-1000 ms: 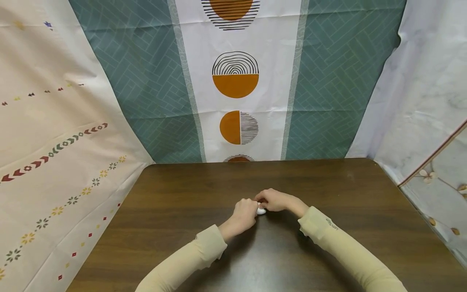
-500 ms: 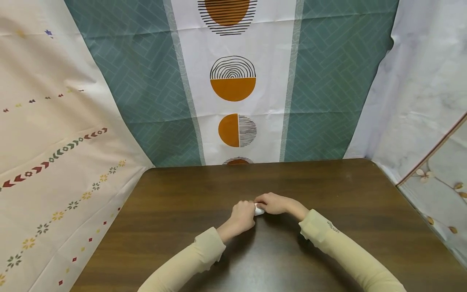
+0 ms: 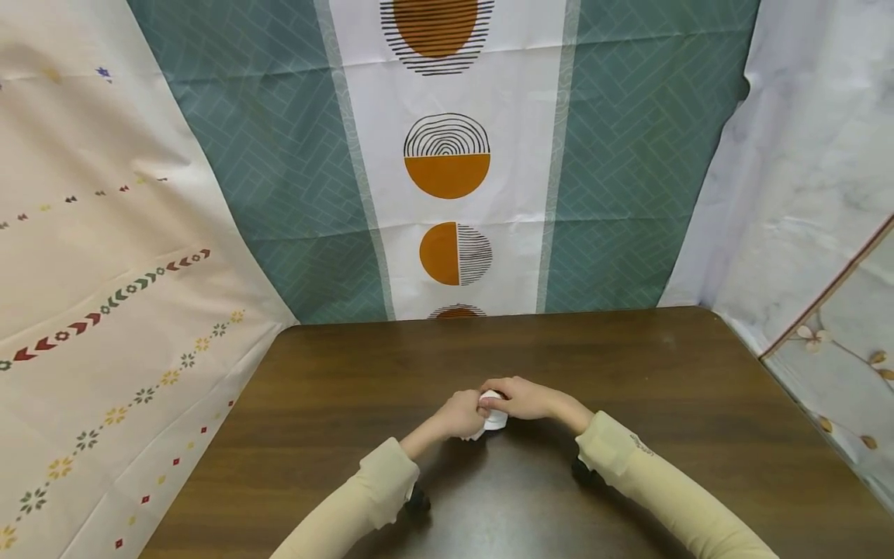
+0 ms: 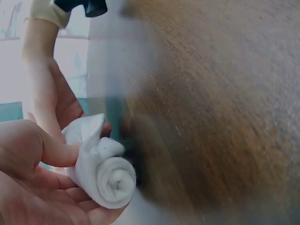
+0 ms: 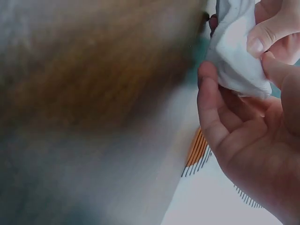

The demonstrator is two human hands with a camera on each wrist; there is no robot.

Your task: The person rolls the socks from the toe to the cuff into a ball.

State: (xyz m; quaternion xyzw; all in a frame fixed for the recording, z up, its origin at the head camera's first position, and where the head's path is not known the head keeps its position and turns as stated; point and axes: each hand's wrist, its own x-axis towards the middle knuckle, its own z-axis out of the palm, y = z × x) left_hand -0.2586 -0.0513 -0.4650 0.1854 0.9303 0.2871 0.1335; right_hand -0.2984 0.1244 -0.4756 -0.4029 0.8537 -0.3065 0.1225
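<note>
Both hands hold a small rolled white cloth [image 3: 494,421] near the middle of the table. It looks soft, and the left wrist view shows the roll's spiral end [image 4: 116,182] with a loose fold beside it. My left hand [image 3: 461,415] grips one end, thumb on top and fingers beneath. My right hand [image 3: 524,398] holds the other end; in the right wrist view its thumb and curled fingers [image 5: 209,101] close on the cloth. The thumbs lie close together on the roll. In the head view the hands cover much of it.
The dark brown wooden table [image 3: 335,373] spreads around the hands. A patterned green and white curtain [image 3: 279,194] hangs behind its far edge, with a cream cloth [image 3: 105,233] at left and a marbled one [image 3: 824,233] at right. Dark devices [image 3: 417,501] sit under the cuffs.
My left hand has turned and shifted slightly back, and the roll tilts so that more of its white side shows. The right hand moved a little left, its grip kept.
</note>
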